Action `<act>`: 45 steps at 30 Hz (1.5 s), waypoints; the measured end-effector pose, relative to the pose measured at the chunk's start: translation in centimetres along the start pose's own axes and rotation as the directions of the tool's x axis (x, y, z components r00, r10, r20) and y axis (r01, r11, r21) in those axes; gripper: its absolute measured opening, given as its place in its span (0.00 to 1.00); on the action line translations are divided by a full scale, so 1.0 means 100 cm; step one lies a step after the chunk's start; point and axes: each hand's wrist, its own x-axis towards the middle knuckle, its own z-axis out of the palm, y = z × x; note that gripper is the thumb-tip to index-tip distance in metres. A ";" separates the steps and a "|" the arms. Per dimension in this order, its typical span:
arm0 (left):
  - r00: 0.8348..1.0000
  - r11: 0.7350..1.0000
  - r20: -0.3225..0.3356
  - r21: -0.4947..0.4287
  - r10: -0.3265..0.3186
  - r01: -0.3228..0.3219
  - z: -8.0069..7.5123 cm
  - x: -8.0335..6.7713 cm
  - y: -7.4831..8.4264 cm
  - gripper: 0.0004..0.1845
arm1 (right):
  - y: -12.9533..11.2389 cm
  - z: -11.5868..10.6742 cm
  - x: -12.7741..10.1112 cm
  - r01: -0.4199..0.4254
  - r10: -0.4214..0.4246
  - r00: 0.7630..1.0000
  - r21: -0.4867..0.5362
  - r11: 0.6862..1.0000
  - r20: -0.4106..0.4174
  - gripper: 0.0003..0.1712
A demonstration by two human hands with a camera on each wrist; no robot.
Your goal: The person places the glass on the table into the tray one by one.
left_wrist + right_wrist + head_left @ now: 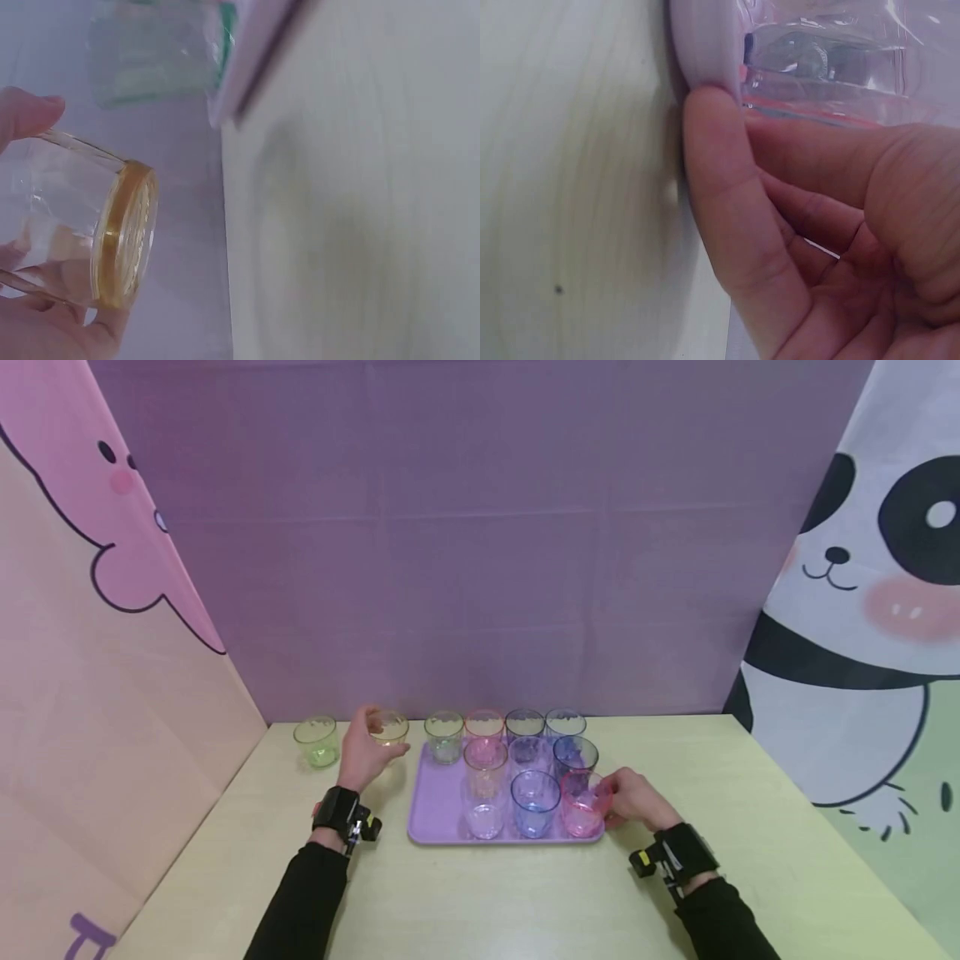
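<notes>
My left hand (366, 752) grips an amber-tinted glass (124, 232), thumb on one side and fingers on the other, above the table left of the purple tray (435, 814). A lime green glass (317, 742) stands on the table beyond that hand. My right hand (636, 800) is at the tray's right front corner. In the right wrist view, thumb and a finger meet about the tray's rim (709, 41), beside a pink glass (583, 817). The thumb's tip is partly hidden.
Several tinted glasses stand in close rows on the tray, among them a blue glass (535, 810), a clear glass (483, 817) and a green glass (444, 742). A purple cloth wall (480, 568) rises behind the table (480, 902).
</notes>
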 end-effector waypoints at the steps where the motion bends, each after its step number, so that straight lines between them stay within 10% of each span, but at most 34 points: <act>1: 1.000 1.000 -0.002 -0.024 -0.013 0.013 0.000 -0.002 0.001 0.46 | 0.000 0.000 0.000 -0.004 0.004 1.000 0.000 1.000 0.001 0.13; 8: 0.995 0.976 0.002 -0.193 -0.101 0.099 0.004 -0.011 0.003 0.43 | -0.001 0.000 -0.001 -0.006 0.006 1.000 -0.017 1.000 0.005 0.16; 20: 0.987 0.860 0.025 -0.488 -0.159 0.151 0.014 -0.020 0.012 0.37 | -0.004 0.002 0.000 -0.016 0.016 1.000 -0.014 1.000 0.016 0.17; 45: 0.961 0.914 0.218 -0.327 -0.172 0.238 0.039 -0.031 0.037 0.36 | 0.003 0.000 0.003 -0.016 0.016 1.000 -0.008 1.000 0.013 0.12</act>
